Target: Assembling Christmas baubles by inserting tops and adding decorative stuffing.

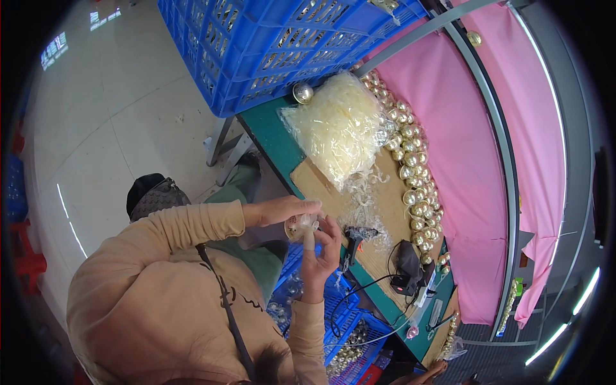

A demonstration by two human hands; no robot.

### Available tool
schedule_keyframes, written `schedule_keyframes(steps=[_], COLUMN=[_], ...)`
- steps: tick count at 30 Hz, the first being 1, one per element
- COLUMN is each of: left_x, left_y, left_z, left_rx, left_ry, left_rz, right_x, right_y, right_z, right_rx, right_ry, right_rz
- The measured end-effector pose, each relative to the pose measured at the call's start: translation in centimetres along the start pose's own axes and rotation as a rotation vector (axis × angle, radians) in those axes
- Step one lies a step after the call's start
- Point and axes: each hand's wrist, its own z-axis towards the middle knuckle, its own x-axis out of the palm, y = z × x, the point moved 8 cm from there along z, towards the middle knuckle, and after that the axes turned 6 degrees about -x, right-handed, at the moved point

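Observation:
Just off the edge of the green table (273, 131), my two hands meet around a small round ornament (294, 229), shiny and pale with dark specks. My left hand (282, 210) closes on it from above. My right hand (321, 253) is curled against its other side, with a pale cover on one finger. Something thin, whitish and translucent shows between the fingertips; its kind is unclear. Close by on the table lie loose pale, curly strips (364, 199). A black tool (360, 236), like a glue gun, rests beside my right hand.
A clear bag of cream-coloured pieces (337, 128) lies by a large blue crate (256, 58). Many gold balls (417, 186) line the pink cloth (459, 160). A black device with cords (407, 269) sits nearer. Below are blue baskets of shiny balls (346, 355). Another person's hand (431, 372) shows at the bottom.

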Motion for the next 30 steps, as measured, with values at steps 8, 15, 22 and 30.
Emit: schedule_keyframes(steps=[8, 15, 22, 30], left_x=[0.4, 0.2, 0.3, 0.3], left_y=[-1.6, 0.2, 0.5, -0.6], left_z=[-1.7, -1.5, -2.0, -2.9], left_rx=[0.044, -0.187, -0.223, -0.155], left_ry=[0.160, 0.378, 0.234, 0.300], left_rz=[0.292, -0.386, -0.153, -0.017], right_x=[0.2, 0.9, 1.1, 1.1], right_y=[-0.7, -1.3, -1.4, -1.8], right_z=[-0.1, -0.4, -0.5, -0.4], right_rx=[0.090, 0.237, 0.230, 0.292], right_ry=[0.006, 0.007, 0.066, 0.053], right_rz=[0.107, 0.263, 0.195, 0.315])
